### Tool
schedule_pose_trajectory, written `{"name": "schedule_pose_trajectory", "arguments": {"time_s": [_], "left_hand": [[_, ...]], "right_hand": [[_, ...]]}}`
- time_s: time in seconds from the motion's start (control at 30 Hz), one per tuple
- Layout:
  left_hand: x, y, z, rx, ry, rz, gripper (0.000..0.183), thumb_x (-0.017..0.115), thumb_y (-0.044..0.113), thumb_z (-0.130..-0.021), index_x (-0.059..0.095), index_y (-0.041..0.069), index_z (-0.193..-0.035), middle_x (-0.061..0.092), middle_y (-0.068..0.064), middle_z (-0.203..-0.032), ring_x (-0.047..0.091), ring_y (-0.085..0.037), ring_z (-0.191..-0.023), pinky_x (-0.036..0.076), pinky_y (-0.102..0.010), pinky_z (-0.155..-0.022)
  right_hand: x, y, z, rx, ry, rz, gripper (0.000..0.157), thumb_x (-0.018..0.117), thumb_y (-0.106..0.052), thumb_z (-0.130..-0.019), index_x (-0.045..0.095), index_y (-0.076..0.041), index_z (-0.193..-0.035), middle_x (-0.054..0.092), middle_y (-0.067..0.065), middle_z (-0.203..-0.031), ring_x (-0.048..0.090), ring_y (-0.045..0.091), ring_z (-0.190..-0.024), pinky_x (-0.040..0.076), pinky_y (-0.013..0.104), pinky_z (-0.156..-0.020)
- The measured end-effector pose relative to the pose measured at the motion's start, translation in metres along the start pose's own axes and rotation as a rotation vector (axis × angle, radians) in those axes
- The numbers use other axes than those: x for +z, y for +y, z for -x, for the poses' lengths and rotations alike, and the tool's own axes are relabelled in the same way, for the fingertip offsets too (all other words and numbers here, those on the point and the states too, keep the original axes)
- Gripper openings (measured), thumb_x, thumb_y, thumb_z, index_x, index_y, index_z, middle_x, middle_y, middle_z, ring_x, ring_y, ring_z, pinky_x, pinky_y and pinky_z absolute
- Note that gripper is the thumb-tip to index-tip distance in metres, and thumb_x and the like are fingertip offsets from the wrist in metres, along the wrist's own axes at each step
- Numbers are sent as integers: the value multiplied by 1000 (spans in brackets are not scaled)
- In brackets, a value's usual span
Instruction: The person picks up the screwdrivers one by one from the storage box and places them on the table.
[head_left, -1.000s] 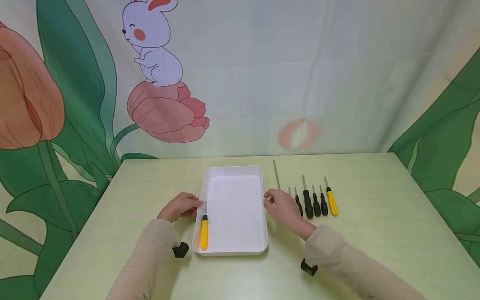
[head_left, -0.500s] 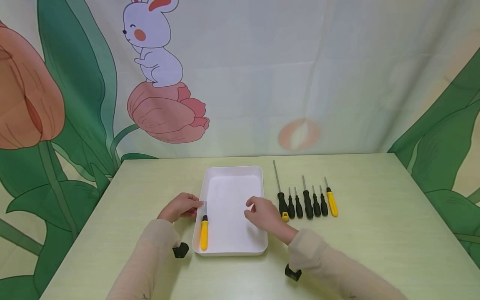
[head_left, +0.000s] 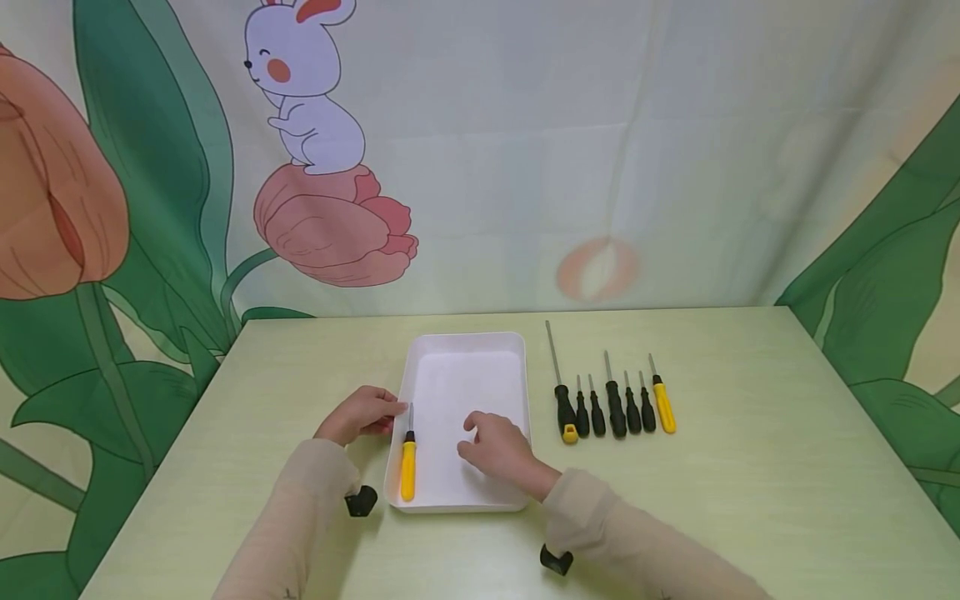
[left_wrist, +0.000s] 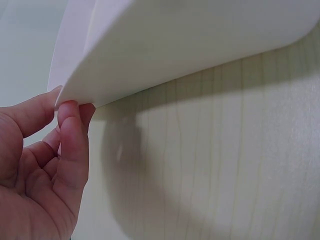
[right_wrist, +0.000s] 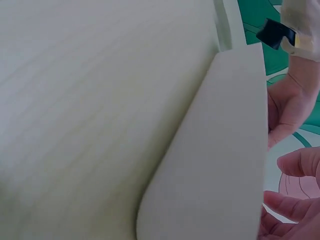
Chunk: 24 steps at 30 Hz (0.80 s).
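A white tray stands on the table. My left hand pinches its left rim between thumb and fingers; the left wrist view shows this hand at the tray's edge. Inside the tray, along its left side, lies a screwdriver with a yellow handle, its shaft pointing away from me. My right hand is over the right part of the tray, thumb and index finger apart with nothing between them. In the right wrist view this hand shows beyond the tray's wall.
To the tray's right, a row of screwdrivers lies on the table: a long black one with a yellow end, several shorter black ones, and a yellow-handled one at the far right. A printed curtain hangs behind the table.
My right hand has moved left from beside the screwdriver row, across the tray's right rim, to above the tray. The left hand, the tray and the yellow screwdriver in it have stayed put.
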<state>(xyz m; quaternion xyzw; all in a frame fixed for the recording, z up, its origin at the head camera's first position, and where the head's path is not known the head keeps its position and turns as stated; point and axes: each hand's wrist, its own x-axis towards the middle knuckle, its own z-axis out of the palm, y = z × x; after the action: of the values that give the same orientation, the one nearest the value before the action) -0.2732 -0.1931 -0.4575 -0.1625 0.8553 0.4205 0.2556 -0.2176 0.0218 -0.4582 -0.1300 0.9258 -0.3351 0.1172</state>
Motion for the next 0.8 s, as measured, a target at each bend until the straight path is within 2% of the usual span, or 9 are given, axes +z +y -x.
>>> {"name": "schedule_pose_trajectory", "arguments": {"time_s": [0.4, 0.8], "left_hand": [[0, -1, 1, -1, 3, 9, 33, 58, 28, -85, 53, 3, -107, 53, -5, -82, 51, -14, -66, 43, -16, -60], [-1, -2, -1, 27, -12, 44, 31, 58, 25, -85, 53, 0, -104, 52, -5, -77, 49, -13, -62, 44, -17, -57]], "right_hand": [[26, -15, -3, 49, -49, 19, 26, 60, -23, -79, 58, -8, -100, 55, -1, -73, 47, 13, -61, 37, 24, -51], [45, -23, -4, 50, -83, -85, 24, 61, -20, -77, 58, -5, -96, 55, 1, -72, 46, 13, -59, 35, 22, -52]]}}
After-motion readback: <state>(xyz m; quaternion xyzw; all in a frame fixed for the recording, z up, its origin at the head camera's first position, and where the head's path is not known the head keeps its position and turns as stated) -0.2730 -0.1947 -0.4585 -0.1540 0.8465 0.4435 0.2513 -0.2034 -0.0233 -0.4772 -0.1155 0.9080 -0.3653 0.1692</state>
